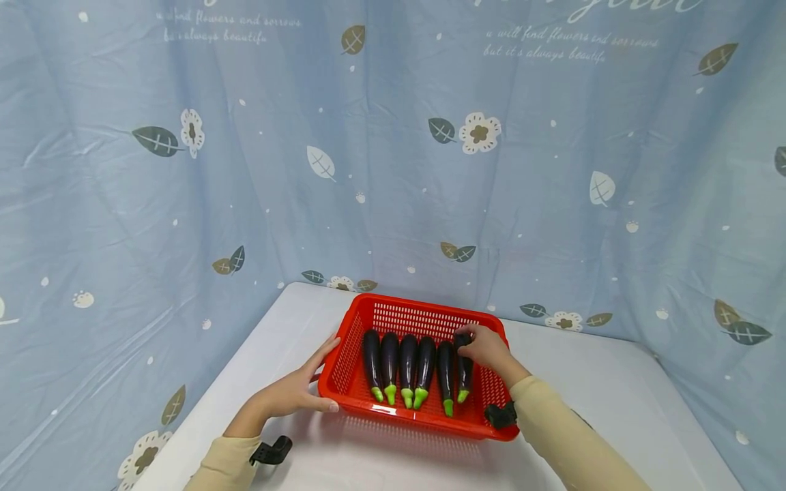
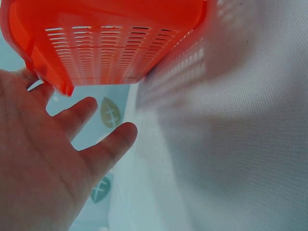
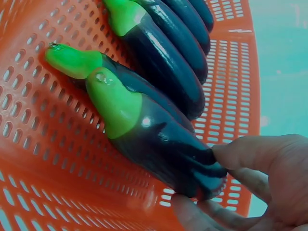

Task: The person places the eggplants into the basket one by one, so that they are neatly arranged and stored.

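Note:
A red slotted plastic basket [image 1: 424, 303] holds a row of several dark purple eggplants [image 1: 407, 361] with green stem ends. My right hand [image 1: 489, 351] reaches inside and pinches the dark end of the rightmost eggplant [image 3: 161, 142] between thumb and fingers. That eggplant lies close against its neighbour [image 3: 139, 86] in the right wrist view. At the basket's left side is my left hand [image 1: 287, 393], fingers spread and fairly straight, touching the rim. From the left wrist view, the left palm [image 2: 38, 159] faces the basket's outer wall [image 2: 115, 43].
The basket stands on a white-covered table [image 1: 589, 368]. Behind and beside the table hangs a blue curtain [image 1: 393, 170] with leaf and flower prints. A black wrist mount [image 1: 273, 451] sits at the left sleeve, another mount [image 1: 500, 414] over the basket's front right corner.

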Available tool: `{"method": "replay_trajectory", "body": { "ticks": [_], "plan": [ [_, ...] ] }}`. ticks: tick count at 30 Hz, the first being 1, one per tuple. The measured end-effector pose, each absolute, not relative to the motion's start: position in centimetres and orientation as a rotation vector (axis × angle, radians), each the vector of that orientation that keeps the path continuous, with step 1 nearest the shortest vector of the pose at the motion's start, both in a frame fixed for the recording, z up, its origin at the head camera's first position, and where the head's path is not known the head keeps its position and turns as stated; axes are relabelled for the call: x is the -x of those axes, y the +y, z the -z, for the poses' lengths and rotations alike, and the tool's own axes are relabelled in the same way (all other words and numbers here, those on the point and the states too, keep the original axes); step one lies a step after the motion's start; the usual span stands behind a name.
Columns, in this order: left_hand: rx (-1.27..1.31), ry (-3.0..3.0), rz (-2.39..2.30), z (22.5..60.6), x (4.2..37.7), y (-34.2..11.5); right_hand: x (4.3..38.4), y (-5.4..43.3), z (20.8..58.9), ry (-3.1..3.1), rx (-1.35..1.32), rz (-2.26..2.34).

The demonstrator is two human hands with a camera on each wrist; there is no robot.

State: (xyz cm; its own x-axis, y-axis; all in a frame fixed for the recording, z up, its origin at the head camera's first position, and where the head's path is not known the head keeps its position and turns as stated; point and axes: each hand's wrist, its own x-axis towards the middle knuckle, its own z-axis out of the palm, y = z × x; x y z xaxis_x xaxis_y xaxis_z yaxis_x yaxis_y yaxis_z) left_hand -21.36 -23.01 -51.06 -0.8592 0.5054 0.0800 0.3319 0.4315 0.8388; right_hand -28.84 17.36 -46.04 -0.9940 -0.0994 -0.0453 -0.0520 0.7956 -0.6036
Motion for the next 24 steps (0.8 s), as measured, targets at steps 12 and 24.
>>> {"method": "replay_trajectory", "body": {
  "ticks": [12,24],
  "plan": [
    [-0.761,2.493,-1.406,50.9,21.1,-23.0,29.2,16.8,46.5,2.877,0.055,0.915],
    [-0.766,2.499,-1.407,51.3,21.3,-23.0,29.4,16.7,47.6,2.874,0.097,0.827]
  ]
}}
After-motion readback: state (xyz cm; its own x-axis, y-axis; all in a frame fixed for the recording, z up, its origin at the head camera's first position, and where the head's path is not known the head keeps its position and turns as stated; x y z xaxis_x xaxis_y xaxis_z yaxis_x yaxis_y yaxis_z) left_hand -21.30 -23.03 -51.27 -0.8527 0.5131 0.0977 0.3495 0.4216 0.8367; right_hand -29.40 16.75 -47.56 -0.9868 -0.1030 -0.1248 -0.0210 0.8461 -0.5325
